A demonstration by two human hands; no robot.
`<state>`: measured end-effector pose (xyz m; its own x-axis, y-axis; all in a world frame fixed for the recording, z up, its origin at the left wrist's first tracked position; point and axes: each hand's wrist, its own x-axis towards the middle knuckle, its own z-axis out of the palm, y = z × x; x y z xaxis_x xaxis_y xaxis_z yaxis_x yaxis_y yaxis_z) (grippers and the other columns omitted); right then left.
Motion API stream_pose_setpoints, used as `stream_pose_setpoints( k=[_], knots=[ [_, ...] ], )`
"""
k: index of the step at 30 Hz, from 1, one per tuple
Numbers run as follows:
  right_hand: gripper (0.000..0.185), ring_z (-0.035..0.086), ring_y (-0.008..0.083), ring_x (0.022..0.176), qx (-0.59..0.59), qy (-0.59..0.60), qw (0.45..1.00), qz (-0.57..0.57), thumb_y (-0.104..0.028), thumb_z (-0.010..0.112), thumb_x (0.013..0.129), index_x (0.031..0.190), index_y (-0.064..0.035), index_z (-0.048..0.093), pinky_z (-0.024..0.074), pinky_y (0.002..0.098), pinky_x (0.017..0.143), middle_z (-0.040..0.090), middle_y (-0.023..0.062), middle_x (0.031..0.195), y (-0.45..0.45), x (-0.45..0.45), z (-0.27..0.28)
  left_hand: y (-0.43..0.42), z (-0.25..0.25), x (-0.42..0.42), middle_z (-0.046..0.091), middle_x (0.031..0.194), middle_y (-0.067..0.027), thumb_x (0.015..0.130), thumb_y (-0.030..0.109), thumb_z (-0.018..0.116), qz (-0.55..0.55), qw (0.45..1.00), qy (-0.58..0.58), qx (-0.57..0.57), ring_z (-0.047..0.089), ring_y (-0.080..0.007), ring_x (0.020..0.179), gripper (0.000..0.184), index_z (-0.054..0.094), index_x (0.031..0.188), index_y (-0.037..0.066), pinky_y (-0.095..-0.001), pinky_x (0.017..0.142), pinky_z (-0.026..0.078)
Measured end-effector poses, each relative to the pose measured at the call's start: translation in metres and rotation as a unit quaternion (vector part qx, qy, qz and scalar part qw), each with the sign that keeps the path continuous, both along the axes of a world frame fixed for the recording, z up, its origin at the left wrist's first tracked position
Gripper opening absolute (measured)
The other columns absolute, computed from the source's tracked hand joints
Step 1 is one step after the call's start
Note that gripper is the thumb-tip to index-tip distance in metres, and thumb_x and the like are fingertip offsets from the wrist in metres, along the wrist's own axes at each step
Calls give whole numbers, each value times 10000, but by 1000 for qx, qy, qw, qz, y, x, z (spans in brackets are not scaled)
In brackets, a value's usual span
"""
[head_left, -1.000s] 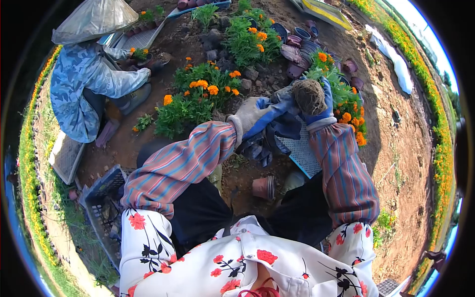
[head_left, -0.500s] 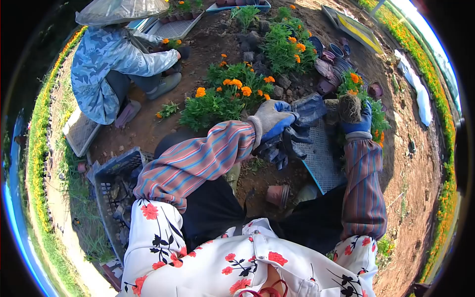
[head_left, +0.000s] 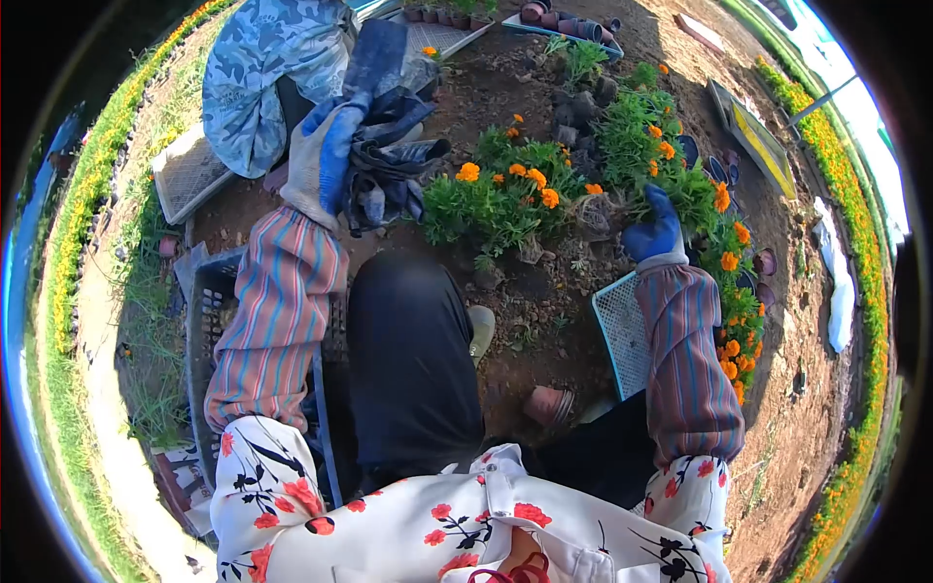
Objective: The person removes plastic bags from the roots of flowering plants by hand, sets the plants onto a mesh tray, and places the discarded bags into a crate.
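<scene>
We will use the round clump of green leaves and orange flowers point(head_left: 510, 194) to say where things are.

Left of the clump, our left hand point(head_left: 330, 160), in a grey and blue cloth glove, is closed tight on a floppy bunch of thin black plastic point(head_left: 389, 160). The bunch covers its own fingertips, and we cannot count its pieces. Right of the clump, our right hand point(head_left: 656, 233), in a blue glove, is by a leafy green plant point(head_left: 695, 199). Leaves crowd its fingers, so we cannot tell if they grip anything. A brown, hairy root ball point(head_left: 595, 216) sits between the clump and that hand.

Far left of the clump, a person in a blue-grey patterned coat point(head_left: 262, 87) is cut off at the top, and our bunch hides part of them. The coat has dark marks too small to read.

Below and left of the clump, our striped sleeve point(head_left: 277, 311) hides much of a dark plastic crate point(head_left: 328, 447). Below and right, our other arm covers part of a white mesh tray with a blue edge point(head_left: 618, 311).
</scene>
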<state>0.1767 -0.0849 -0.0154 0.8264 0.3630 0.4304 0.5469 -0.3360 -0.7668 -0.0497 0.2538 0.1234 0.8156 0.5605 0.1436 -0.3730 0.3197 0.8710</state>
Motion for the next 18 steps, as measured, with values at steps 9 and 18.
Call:
stream_pose_setpoints(
  k=[9,18],
  knots=[
    [308,543,283,1004,439,566,692,92,-156,574,810,1109,-90,551,374,470,936,600,93,1058,208,61,42,100,-90,-248,621,877,-50,799,98,609,349,892,255,132,570,-93,757,194,596,950,-24,-221,711,448],
    [509,396,314,1175,458,605,648,63,-325,547,806,1236,-78,428,282,488,991,409,113,1301,258,41,-22,91,-115,-322,617,853,-125,655,123,716,379,654,509,412,599,-220,770,292,610,888,-18,-302,703,457]
  ],
)
